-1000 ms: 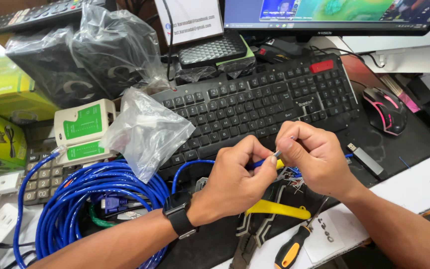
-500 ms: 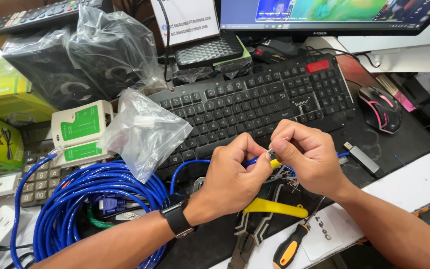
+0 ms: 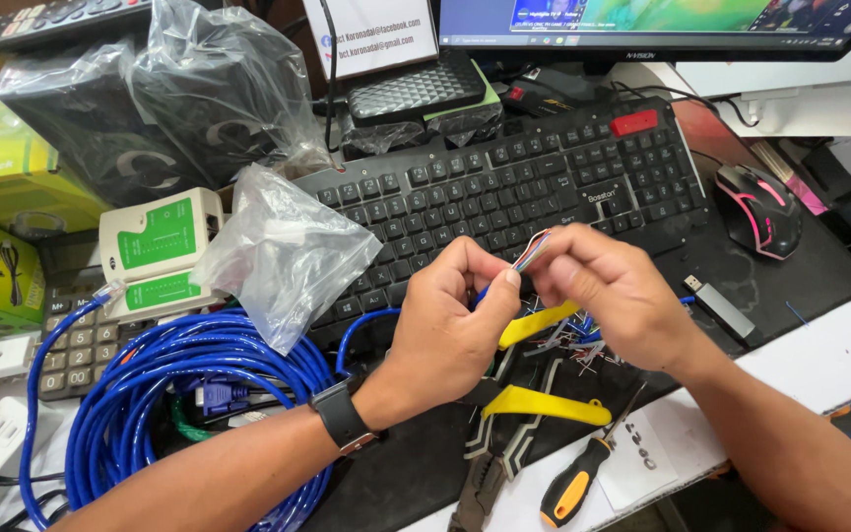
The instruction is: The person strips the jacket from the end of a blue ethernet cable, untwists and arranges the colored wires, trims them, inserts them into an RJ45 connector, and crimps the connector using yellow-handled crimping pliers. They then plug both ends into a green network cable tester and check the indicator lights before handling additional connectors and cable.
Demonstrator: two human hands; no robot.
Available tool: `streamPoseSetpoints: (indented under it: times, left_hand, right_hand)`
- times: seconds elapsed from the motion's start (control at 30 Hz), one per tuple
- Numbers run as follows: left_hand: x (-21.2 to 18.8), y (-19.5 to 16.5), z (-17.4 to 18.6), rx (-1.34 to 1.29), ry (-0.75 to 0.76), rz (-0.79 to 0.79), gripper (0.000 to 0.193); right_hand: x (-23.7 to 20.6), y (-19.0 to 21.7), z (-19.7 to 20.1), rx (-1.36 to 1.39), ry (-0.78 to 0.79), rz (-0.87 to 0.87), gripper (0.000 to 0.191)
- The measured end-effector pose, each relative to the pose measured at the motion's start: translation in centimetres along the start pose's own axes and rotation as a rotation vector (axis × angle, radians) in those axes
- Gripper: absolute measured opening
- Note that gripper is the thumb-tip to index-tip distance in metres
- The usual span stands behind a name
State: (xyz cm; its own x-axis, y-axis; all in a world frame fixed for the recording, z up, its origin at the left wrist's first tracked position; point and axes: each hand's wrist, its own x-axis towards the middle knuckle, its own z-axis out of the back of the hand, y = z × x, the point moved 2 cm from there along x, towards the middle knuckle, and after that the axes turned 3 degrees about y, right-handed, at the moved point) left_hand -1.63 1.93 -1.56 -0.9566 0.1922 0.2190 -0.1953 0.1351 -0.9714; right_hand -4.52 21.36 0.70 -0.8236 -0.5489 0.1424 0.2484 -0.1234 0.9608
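My left hand (image 3: 448,323) and my right hand (image 3: 611,292) meet over the desk in front of a black keyboard (image 3: 504,192). Together they pinch the stripped end of a blue network cable, whose thin coloured wires (image 3: 531,248) fan out between my fingertips. The cable runs down from my left hand to a big blue coil (image 3: 164,394) at the left. A black watch sits on my left wrist. Under my hands lie yellow-handled cutters (image 3: 540,402) and small wire scraps (image 3: 563,340).
A white and green cable tester (image 3: 158,254) and a clear plastic bag (image 3: 283,251) lie left of the keyboard. A black and pink mouse (image 3: 758,209), a USB stick (image 3: 723,307), an orange-handled screwdriver (image 3: 573,485), a calculator (image 3: 76,345) and a monitor (image 3: 662,25) surround the spot.
Both hands have lifted slightly and shifted right. The coloured wires now stick up, fanned out, between my fingertips.
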Motion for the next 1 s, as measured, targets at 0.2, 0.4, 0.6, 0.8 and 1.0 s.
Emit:
streamPoseSetpoints:
  times: [0.2,0.4,0.6,0.8,1.0]
  left_hand:
    - [0.2,-0.2,0.2,-0.113,0.035,-0.031,0.015]
    - [0.2,-0.3,0.3,-0.009,0.007,-0.008,0.015]
    - [0.0,-0.4,0.1,-0.052,0.022,0.002,0.015]
    - [-1.0,-1.1,0.3,-0.054,0.044,-0.064,0.015]
    - [-1.3,-1.5,0.6,-0.096,0.025,-0.084,0.015]
  right_hand:
    - [-0.2,2.2,-0.7,-0.747,0.364,0.166,0.084]
    - [-0.4,3.3,-2.8,-1.038,0.637,0.031,0.112]
    - [0.4,3.4,-2.7,-0.977,0.626,-0.125,0.092]
    - [0.8,4.1,-0.4,-0.711,0.42,-0.093,0.091]
    - [1.1,3.1,1.2,-0.548,0.53,-0.268,0.087]
